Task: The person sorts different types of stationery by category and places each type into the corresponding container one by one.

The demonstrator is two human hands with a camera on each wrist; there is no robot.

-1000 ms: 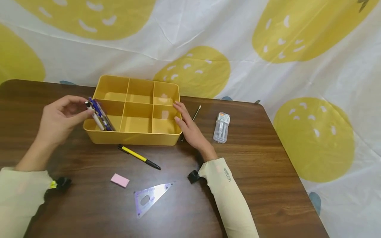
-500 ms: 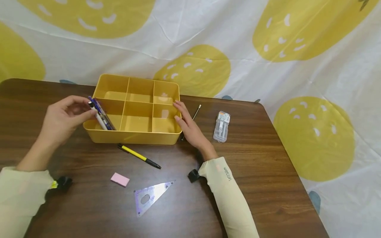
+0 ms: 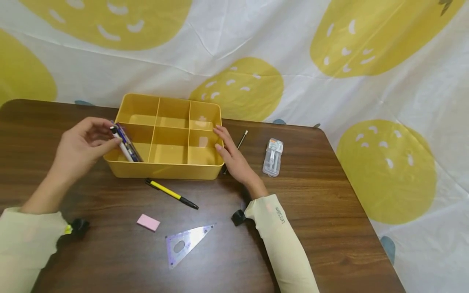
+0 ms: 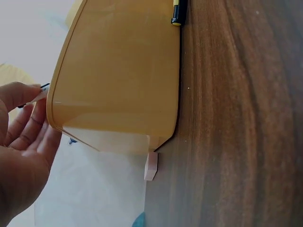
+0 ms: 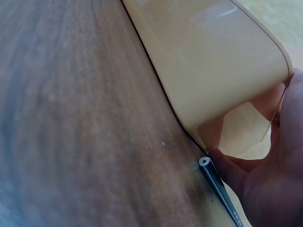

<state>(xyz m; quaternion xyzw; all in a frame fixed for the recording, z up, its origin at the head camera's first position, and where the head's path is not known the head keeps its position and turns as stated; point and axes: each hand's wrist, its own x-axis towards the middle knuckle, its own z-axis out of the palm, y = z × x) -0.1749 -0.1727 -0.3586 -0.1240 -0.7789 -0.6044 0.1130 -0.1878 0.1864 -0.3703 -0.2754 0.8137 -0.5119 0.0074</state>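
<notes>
The box (image 3: 165, 171) stands near the back edge of the bench (image 3: 329, 228), in front of the curtain (image 3: 421, 101). The right hand (image 3: 236, 160) takes up the room at the box's right end, with the pencil (image 3: 242, 139) just beside the wall and partly hidden. A broad stretch of bench runs from the case (image 3: 272, 158) to the slanting right edge. Ahead of the box's front wall, the yellow pen (image 3: 170, 193) lies near it; the eraser (image 3: 148, 222) and set square (image 3: 188, 239) are farther off.

The left hand (image 3: 82, 146) has a narrow grip, thumb and fingers pinching the top of the white pen (image 3: 126, 150), which leans in the front-left compartment against the blue pens (image 3: 129, 142). The right hand's grip is wide, fingers extended along the box's right wall at the rim.

Counted: one box with six compartments, one yellow pen, one white pen, one pencil, one eraser, one set square, one case; the blue pens overlap too much to count.
</notes>
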